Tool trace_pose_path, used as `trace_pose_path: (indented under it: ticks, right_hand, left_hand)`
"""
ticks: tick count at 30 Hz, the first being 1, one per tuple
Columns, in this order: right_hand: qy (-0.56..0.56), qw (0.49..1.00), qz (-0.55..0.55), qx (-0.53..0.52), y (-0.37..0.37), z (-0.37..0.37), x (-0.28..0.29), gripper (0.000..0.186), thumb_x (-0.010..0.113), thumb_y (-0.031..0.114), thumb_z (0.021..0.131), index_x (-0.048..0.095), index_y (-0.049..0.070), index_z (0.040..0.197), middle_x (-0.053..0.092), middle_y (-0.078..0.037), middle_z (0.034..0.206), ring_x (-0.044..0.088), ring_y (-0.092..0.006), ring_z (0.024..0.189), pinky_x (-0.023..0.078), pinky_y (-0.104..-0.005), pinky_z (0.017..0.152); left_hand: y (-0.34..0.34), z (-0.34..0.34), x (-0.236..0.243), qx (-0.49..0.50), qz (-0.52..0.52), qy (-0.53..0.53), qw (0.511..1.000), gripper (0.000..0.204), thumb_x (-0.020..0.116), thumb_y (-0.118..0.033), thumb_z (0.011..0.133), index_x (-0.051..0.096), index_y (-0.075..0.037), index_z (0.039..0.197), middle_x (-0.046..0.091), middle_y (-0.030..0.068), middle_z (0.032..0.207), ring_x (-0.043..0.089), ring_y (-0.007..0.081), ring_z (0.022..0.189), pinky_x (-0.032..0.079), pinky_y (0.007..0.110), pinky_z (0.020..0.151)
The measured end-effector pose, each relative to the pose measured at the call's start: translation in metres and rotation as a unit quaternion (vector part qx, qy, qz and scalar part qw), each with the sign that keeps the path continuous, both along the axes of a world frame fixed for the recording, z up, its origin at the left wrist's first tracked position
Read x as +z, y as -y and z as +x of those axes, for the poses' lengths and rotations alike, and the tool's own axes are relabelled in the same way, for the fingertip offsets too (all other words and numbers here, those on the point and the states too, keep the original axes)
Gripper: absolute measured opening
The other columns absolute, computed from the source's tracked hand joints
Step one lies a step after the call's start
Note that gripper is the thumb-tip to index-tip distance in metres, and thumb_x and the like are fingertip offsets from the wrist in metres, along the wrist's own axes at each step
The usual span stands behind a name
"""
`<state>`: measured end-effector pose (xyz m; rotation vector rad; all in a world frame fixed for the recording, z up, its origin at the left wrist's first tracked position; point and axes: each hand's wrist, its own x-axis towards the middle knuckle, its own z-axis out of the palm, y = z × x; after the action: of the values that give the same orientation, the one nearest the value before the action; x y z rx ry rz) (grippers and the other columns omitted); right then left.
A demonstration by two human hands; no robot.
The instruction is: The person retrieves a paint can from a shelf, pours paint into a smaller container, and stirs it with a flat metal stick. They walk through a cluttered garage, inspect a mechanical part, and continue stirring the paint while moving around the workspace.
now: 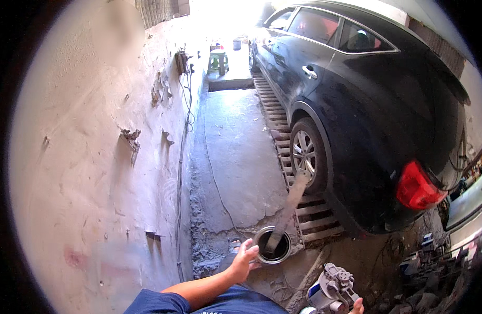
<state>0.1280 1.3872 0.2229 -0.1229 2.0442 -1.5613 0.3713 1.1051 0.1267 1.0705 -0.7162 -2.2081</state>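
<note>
My left hand [243, 260] grips the rim of a round metal can [273, 246] with a dark inside. A flat grey stick [289, 209] stands slanted in the can, its upper end pointing toward the car's rear wheel [306, 153]. At the lower edge, my right hand [357, 306] shows only its fingertips, which hold a spray gun [330, 289] with a metal head and a pale cup. Most of that hand is cut off by the frame.
A black car [366, 99] stands on slatted metal ramps [283, 131] to the right. A rough plaster wall [105, 157] with hanging cables runs along the left. A cracked concrete floor [236, 157] lies between. A green stool [218, 58] stands far back. Clutter lies at lower right.
</note>
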Motion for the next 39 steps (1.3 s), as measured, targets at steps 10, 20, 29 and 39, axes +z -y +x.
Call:
trace_pose_path:
  ticks: [10,20,29,39]
  right_hand:
    - [0.042,0.993,-0.095,0.052,0.18,0.005,-0.06,0.059,0.052,0.052,0.094,0.061,-0.004,0.108,0.062,-0.009,0.101,0.056,-0.0185,0.096,0.04,-0.0326,0.092]
    - [0.088,0.993,0.056,0.059,0.328,-0.036,-0.088,0.055,0.052,0.053,0.094,0.065,-0.001,0.101,0.066,-0.005,0.076,0.057,-0.0145,0.058,0.049,-0.0298,0.055]
    - [0.198,0.952,0.213,0.096,0.508,-0.095,-0.212,0.064,0.047,0.06,0.092,0.068,0.0,0.093,0.066,-0.014,0.069,0.063,-0.0267,0.06,0.051,-0.0392,0.056]
    - [0.022,0.909,0.278,0.309,0.846,-0.19,-0.222,0.067,0.046,0.061,0.092,0.068,-0.001,0.093,0.066,-0.016,0.071,0.064,-0.0292,0.064,0.051,-0.0406,0.059]
  left_hand:
    - [0.181,0.068,-0.022,0.127,-0.029,0.025,0.991,0.074,0.064,-0.053,0.08,0.032,-0.02,0.138,0.05,0.0023,0.129,0.052,0.0203,0.114,0.048,0.042,0.088]
    - [0.36,0.113,0.036,0.206,-0.08,0.019,0.975,0.085,0.067,-0.053,0.077,0.026,-0.015,0.14,0.048,0.0052,0.125,0.048,0.0183,0.11,0.038,0.042,0.09]
    - [0.48,0.111,0.027,0.311,-0.051,0.038,0.948,0.077,0.062,-0.058,0.079,0.03,-0.02,0.138,0.048,0.0033,0.128,0.049,0.0207,0.112,0.038,0.046,0.091]
    - [0.693,0.028,0.049,0.345,-0.079,0.04,0.935,0.068,0.06,-0.06,0.081,0.037,-0.022,0.133,0.051,0.0006,0.128,0.049,0.0232,0.116,0.036,0.051,0.095]
